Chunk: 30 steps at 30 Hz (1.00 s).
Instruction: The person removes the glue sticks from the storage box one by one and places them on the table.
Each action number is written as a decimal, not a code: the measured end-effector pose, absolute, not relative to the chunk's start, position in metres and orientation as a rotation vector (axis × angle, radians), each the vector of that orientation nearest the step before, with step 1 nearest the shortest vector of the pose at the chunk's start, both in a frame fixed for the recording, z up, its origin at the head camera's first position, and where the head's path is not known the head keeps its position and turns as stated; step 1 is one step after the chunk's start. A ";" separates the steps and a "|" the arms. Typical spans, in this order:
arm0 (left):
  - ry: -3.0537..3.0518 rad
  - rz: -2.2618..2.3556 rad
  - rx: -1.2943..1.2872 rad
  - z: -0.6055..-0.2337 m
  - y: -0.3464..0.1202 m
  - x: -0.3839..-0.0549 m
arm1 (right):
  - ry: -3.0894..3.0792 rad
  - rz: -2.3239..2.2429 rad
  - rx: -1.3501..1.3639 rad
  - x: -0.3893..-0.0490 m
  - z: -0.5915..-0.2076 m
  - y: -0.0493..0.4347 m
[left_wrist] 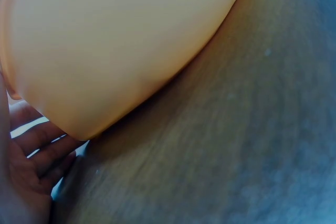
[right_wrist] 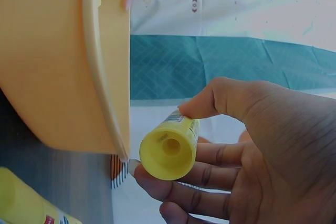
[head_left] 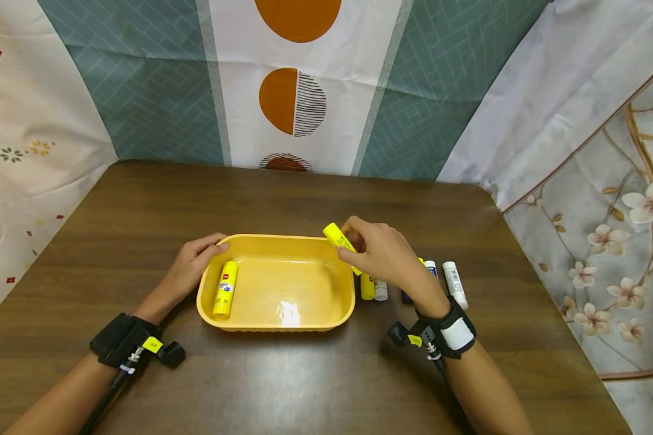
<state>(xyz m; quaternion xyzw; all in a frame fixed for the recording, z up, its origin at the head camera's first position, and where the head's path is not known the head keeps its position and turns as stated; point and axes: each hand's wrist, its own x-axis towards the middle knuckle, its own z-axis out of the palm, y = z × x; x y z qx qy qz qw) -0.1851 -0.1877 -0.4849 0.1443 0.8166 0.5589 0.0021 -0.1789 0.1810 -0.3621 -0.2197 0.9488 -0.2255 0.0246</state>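
A yellow plastic tray (head_left: 283, 327) stands on the table, with one yellow glue stick (head_left: 225, 290) lying along its left end. My left hand (head_left: 196, 260) holds the tray's left end, thumb over the rim and fingers along the outer wall (left_wrist: 105, 66). Above the tray's right rim, my right hand (head_left: 378, 251) pinches another yellow glue stick (head_left: 338, 235) between thumb and fingers. Its round hollow end (right_wrist: 169, 153) faces the right wrist camera. Below that hand, a third yellow glue stick (head_left: 367, 287) lies just right of the tray.
Beside that third stick is a white tube (head_left: 381, 290). Farther right lie a white glue stick (head_left: 454, 284) and a blue-and-white one (head_left: 431, 269), partly hidden by my right wrist. Patterned cloths (head_left: 158, 90) hang behind the wooden table (head_left: 283, 386) and at its sides.
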 end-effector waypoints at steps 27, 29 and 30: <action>2.558 1.751 0.470 -0.486 -0.188 -0.184 | 2.989 -0.606 -0.495 -0.189 -0.362 0.201; 2.563 1.746 0.464 -0.486 -0.188 -0.185 | 2.990 -0.592 -0.474 -0.191 -0.361 0.203; 2.564 1.745 0.461 -0.485 -0.188 -0.186 | 2.992 -0.586 -0.465 -0.193 -0.361 0.205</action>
